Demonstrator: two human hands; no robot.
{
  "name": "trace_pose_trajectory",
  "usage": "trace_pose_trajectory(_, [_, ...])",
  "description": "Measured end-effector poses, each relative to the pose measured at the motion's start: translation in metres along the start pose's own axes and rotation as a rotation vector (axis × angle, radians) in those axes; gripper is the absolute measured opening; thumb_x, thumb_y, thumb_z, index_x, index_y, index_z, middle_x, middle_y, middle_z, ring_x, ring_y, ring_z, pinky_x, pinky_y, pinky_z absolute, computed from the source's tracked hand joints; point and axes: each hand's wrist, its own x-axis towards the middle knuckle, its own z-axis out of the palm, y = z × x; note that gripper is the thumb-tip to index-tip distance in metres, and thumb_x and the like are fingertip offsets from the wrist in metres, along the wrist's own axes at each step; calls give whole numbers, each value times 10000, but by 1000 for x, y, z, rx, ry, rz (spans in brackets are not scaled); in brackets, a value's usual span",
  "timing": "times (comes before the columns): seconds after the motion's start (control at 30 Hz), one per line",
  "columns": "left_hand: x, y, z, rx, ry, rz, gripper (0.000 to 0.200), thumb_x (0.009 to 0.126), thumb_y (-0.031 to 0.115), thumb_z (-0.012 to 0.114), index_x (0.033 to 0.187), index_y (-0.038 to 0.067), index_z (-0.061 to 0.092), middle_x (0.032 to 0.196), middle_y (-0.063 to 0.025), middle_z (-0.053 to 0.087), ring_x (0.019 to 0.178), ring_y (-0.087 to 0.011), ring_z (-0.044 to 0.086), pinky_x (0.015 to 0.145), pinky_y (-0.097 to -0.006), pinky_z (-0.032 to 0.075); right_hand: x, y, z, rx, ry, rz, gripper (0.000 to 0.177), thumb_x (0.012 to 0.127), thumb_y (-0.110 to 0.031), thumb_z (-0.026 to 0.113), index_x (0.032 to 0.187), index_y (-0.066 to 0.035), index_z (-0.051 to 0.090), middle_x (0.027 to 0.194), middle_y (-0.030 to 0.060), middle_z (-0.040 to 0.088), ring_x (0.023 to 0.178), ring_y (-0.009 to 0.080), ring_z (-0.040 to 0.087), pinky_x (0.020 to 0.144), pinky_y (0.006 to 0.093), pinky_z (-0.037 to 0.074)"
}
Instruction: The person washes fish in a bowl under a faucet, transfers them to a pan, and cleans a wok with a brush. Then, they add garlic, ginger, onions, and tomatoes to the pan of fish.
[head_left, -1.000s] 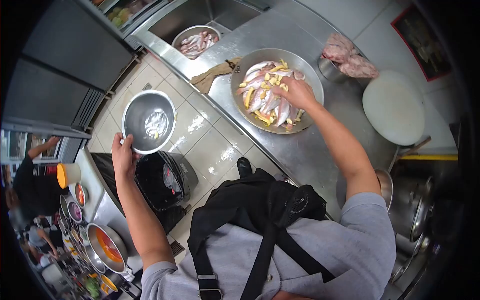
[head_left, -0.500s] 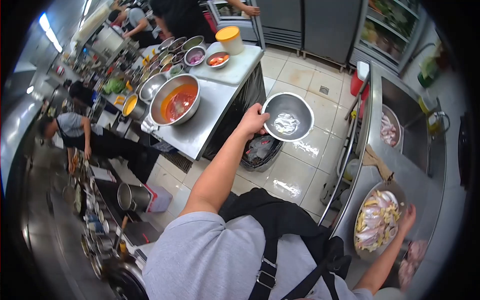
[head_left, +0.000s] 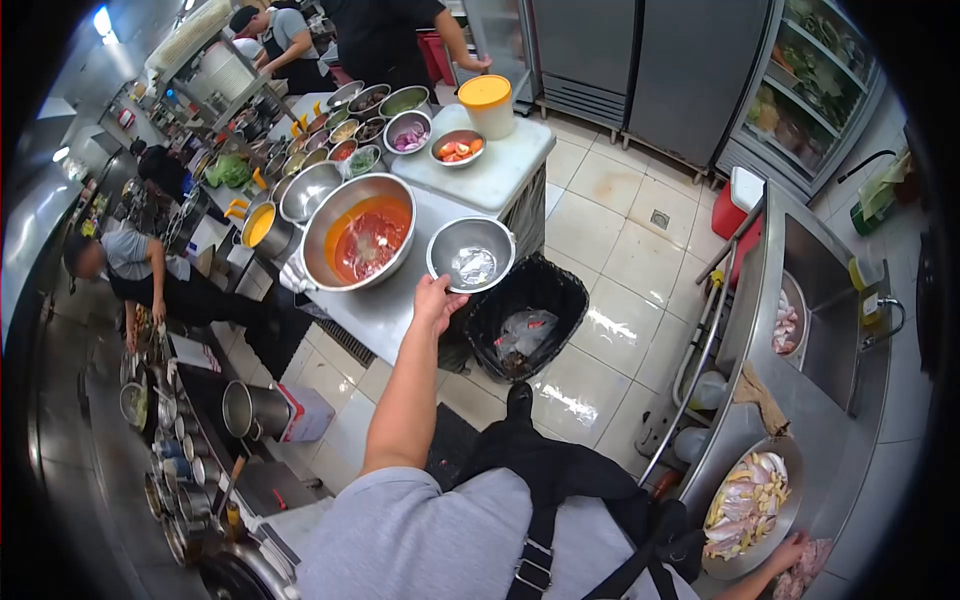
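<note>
My left hand (head_left: 438, 304) grips the near rim of an empty small steel bowl (head_left: 471, 256). It is held out at the counter's edge, close to a large steel bowl of red-orange sauce (head_left: 368, 240). At the lower right, my right hand (head_left: 786, 553) is at the outer rim of a large metal bowl (head_left: 712, 566), its fingers curled there and partly hidden. That bowl holds pale raw meat or fish pieces with yellow slices (head_left: 748, 505). Pinkish raw meat (head_left: 805, 570) lies beside my right hand.
A black-lined trash bin (head_left: 570, 318) stands below the small bowl. On the counter are a cutting board (head_left: 500, 170), a yellow-lidded tub (head_left: 487, 108) and several ingredient bowls. The sink counter (head_left: 830, 440) runs along the right. Co-workers stand at the left and back.
My left hand has carried the small bowl left, from above the floor and bin to the counter's edge. My right hand has shifted down along the large bowl's rim. The view has turned slightly.
</note>
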Motion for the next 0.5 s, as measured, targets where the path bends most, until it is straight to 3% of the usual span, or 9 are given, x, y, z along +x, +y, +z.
trace_pose_trajectory(0.13, [87,-10,8,-246,112,41,182,970,66,500,1132,29,428,1042,-182,603,760,-312,686,636,-392,608,6,-26,-5,161,44,-115,307,960,-80,503,1238,32,567,1200,196,613,1102,307,590,970,383,450])
trace_pose_trajectory(0.3, [121,-22,31,-525,279,160,241,1001,138,538,1175,27,413,1104,-190,575,822,-337,692,698,-421,604,29,-77,-18,9,144,-224,301,970,-70,486,1242,29,569,1213,207,608,1103,334,593,970,386,460])
trace_pose_trajectory(0.37, [101,-24,27,-526,172,-36,276,997,191,568,1180,28,440,1078,-188,604,820,-354,691,735,-414,606,30,-105,-24,-48,174,-213,304,949,-41,498,1233,35,574,1224,220,605,1110,344,596,967,392,467])
trace_pose_trajectory(0.4, [87,-12,28,-528,173,-42,276,997,191,568,1180,28,440,1078,-188,604,820,-354,691,735,-414,606,31,-113,-26,-53,176,-214,304,949,-41,498,1233,35,574,1224,220,605,1110,344,596,967,392,467])
trace_pose_trajectory(0.47, [58,31,30,-193,-206,-280,310,984,207,592,1208,32,466,1050,-177,637,816,-318,697,713,-409,602,27,-114,-36,-56,153,-170,293,939,-46,526,1214,41,581,1223,225,599,1105,338,602,965,393,473])
trace_pose_trajectory(0.5, [65,65,35,-39,-280,-146,352,954,213,635,1221,38,488,1009,-160,670,810,-292,700,693,-408,596,26,-109,-41,-77,150,-169,293,939,-46,526,1214,41,581,1223,225,599,1105,338,602,965,393,473])
